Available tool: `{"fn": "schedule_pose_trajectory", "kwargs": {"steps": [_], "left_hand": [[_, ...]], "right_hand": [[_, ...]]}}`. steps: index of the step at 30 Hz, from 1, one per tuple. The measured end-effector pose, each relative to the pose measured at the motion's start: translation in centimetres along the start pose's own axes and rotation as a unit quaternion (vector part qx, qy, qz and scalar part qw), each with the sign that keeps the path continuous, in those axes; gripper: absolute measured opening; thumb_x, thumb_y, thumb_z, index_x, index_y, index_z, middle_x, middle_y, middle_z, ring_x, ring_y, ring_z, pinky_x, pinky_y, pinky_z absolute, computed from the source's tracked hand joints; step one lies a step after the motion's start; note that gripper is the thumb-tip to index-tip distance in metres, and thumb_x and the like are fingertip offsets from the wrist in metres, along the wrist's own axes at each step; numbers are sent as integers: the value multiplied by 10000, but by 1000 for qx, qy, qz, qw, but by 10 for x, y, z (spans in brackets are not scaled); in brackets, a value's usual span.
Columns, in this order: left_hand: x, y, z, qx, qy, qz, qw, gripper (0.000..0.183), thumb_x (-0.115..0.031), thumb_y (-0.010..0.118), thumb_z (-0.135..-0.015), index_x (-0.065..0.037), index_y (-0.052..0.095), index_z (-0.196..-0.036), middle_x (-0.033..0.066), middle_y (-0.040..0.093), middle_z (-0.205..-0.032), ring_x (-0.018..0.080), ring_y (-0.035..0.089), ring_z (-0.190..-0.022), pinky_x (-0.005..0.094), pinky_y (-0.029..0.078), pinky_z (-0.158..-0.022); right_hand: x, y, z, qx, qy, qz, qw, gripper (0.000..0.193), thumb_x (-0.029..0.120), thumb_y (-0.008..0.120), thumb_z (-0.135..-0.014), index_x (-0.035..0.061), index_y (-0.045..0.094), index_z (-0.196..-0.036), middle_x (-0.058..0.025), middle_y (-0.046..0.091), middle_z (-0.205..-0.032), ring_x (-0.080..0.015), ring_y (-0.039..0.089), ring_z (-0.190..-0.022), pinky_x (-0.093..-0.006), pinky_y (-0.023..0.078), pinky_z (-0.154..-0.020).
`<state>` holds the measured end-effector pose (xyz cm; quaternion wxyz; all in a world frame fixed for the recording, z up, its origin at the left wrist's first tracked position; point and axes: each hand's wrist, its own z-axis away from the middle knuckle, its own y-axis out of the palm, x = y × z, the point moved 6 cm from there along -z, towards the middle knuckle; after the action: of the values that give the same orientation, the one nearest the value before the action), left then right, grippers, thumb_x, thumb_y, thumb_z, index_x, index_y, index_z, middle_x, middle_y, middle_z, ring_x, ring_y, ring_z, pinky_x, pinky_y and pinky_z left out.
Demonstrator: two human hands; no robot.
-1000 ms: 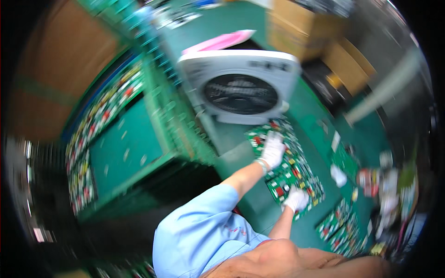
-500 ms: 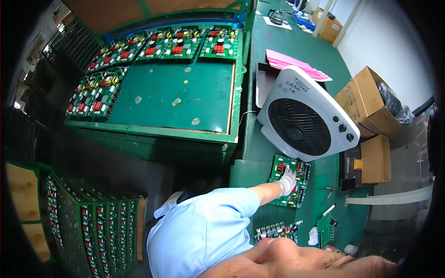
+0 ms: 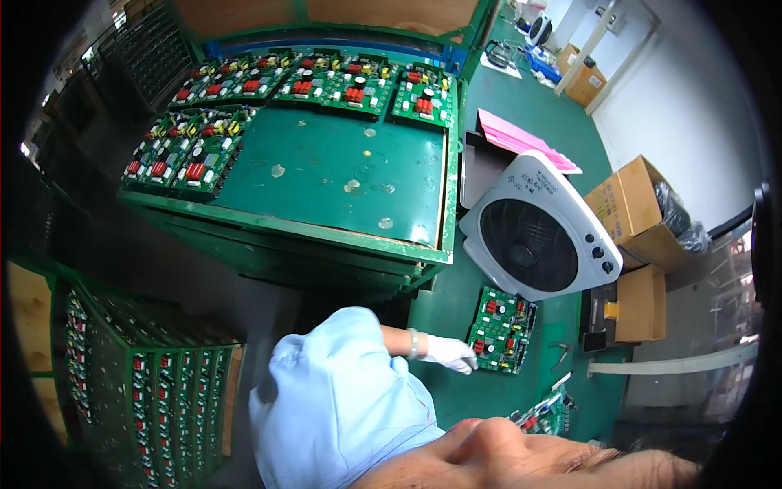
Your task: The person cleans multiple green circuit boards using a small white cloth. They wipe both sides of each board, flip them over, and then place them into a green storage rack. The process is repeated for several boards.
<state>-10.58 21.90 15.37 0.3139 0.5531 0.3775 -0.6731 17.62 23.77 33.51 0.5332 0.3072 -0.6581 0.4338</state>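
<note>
My left hand point(image 3: 450, 354), in a white glove, is beside the left edge of a green circuit board point(image 3: 498, 352) on the bench. Its fingers are stretched toward the board's near left corner. Whether the fingertips touch the board is hard to tell. A second green circuit board point(image 3: 500, 306) adjoins this one on the far side, close to the fan. Both carry red, white and black components. Farther right and nearer, another populated circuit board point(image 3: 544, 414) shows in part, tilted. My right hand is out of view.
A grey box fan point(image 3: 529, 240) stands behind the boards. Pliers point(image 3: 560, 354) lie to their right. On the left, a green rack point(image 3: 285, 222) bears several populated boards. Cardboard boxes point(image 3: 639, 204) and pink sheets point(image 3: 521, 140) are farther back.
My left hand has drawn back leftward from on top of the boards to their left edge. The separate populated board near the bottom has shifted right. The whole view has shifted slightly.
</note>
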Motion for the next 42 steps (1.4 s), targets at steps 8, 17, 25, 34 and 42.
{"fn": "schedule_pose_trajectory", "kwargs": {"steps": [8, 17, 25, 34, 42], "left_hand": [[-86, -103, 172, -252, 56, 93, 962, 356, -282, 630, -986, -53, 666, -1257, 101, 695, -1201, 170, 637, -1127, 325, 489, -988], [-227, -142, 421, -649, 234, -371, 622, 383, -205, 743, -894, -45, 632, -1223, 159, 628, -1292, 322, 586, -1236, 459, 424, -1097], [-234, -193, 453, -632, 138, -460, 608, 558, -322, 764, -846, -147, 621, -1357, 280, 463, -1455, 413, 446, -1367, 482, 325, -1158], [-193, -247, 485, -671, 176, -366, 620, 353, -95, 812, -790, -79, 646, -1101, 238, 548, -1384, 407, 541, -1291, 445, 478, -1055], [-160, -250, 513, -648, 23, -456, 609, 340, -228, 750, -870, -95, 648, -1166, 131, 629, -1269, 339, 573, -1246, 451, 463, -1012]], "right_hand": [[146, 124, 85, 287, -18, -128, 949, 183, 180, 678, -939, 37, 687, -826, 45, 553, -734, 5, 391, -554, -157, 279, -513], [238, 388, 235, 588, -66, -47, 804, 204, 236, 735, -908, 52, 756, -995, 94, 613, -722, 14, 374, -523, -177, 240, -461], [252, 498, 338, 660, -121, -2, 741, 372, 358, 832, -825, 26, 753, -974, 35, 704, -847, -38, 540, -736, -215, 395, -660], [223, 509, 322, 657, 18, -39, 753, 229, 286, 694, -952, 64, 746, -973, 58, 607, -726, -17, 437, -548, -172, 305, -460], [222, 497, 283, 614, 0, -131, 778, 211, 166, 677, -959, 11, 685, -1102, -2, 699, -962, -7, 519, -719, -154, 353, -587]]}}
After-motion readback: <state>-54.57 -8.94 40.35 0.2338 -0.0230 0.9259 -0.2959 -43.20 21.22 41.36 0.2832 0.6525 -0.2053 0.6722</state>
